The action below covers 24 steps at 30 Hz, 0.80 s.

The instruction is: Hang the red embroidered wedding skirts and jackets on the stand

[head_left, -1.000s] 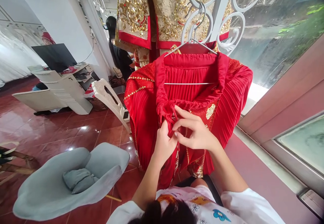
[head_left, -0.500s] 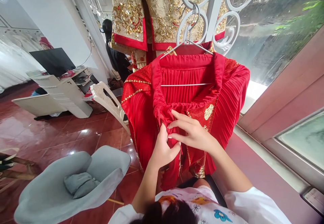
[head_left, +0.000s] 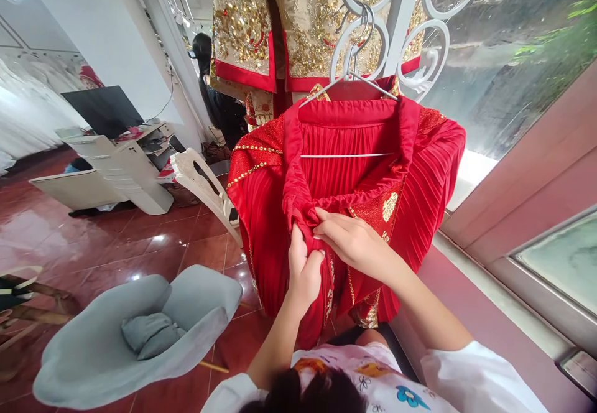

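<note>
A red pleated skirt [head_left: 261, 214] with gold trim hangs by its gathered waistband from a wire hanger [head_left: 347, 76], the waist opening facing up. At the front of the waistband, my left hand [head_left: 304, 270] pinches the red cloth between thumb and fingers. Right beside it, my right hand [head_left: 349, 239] comes in from the right, its fingertips closed on the bunched waistband. What lies between the fingertips is partly hidden. Above the skirt hangs a cream jacket [head_left: 321, 21] with gold beading and red borders.
White scrollwork metal [head_left: 396, 33] carries the hanger beside a window. A grey shell chair [head_left: 107, 313] with a cushion stands at lower left, a white chair [head_left: 205, 183] behind it. Farther back are a desk with a monitor [head_left: 102, 111] and a person in black [head_left: 226, 114].
My right hand's fingers, spread before, have drawn together onto the waistband. My left thumb has shifted slightly inward. The view has moved a little, so the scene sits slightly farther right.
</note>
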{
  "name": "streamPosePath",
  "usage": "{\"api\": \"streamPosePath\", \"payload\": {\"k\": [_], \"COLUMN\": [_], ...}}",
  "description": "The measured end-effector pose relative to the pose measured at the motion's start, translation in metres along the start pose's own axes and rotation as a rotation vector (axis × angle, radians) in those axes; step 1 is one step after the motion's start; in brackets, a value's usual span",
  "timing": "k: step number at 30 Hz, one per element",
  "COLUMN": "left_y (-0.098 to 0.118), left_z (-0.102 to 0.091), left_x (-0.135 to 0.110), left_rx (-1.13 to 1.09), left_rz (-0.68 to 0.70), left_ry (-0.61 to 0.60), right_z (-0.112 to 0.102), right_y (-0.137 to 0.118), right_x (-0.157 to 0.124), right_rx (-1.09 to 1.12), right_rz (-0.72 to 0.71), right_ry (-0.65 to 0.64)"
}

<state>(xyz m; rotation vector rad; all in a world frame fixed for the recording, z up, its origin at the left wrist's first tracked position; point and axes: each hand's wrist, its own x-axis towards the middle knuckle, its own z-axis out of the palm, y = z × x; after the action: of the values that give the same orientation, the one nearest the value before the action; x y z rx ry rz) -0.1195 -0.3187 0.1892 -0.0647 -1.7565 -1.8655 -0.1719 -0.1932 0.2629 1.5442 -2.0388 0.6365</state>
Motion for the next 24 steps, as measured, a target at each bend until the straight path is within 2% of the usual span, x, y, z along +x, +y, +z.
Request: {"api": "streamPosePath", "payload": {"k": [3,8,11,14,17,19,21,24], "left_y": [-0.003,0.004,0.004,0.0,-0.001,0.004,0.015,0.034], "left_z": [0.003,0.0,-0.006,-0.016,-0.028,-0.036,-0.04,-0.042], "left_x": [-0.003,-0.005,-0.005,-0.006,-0.006,-0.004,-0.001,0.0], "left_rx": [-0.053,-0.114,-0.15,-0.084,0.129,0.367,0.625,0.89], "left_rz": [-0.01,-0.054,-0.032,-0.002,0.061,0.11,0.188,0.361], "left_ry": [0.077,0.167,0.193,0.147,0.045,0.01,0.01,-0.019], "right_z": [0.002,0.008,0.006,-0.003,-0.01,-0.011,-0.009,-0.008], "right_y": [0.0,0.001,-0.004,-0.013,-0.018,-0.016,-0.014,-0.011], "right_x": [0.005,0.021,0.031,0.036,0.034,0.03,0.025,0.021], "right_rx": [-0.011,-0.188,-0.227,-0.278,-0.351,-0.363,-0.302,-0.083], "right_rz": [0.053,0.094,0.086,0.094,0.09,0.091,0.121,0.212], "right_ry": [0.069,0.189,0.156,0.039,-0.133,-0.178,-0.129,0.026]}}
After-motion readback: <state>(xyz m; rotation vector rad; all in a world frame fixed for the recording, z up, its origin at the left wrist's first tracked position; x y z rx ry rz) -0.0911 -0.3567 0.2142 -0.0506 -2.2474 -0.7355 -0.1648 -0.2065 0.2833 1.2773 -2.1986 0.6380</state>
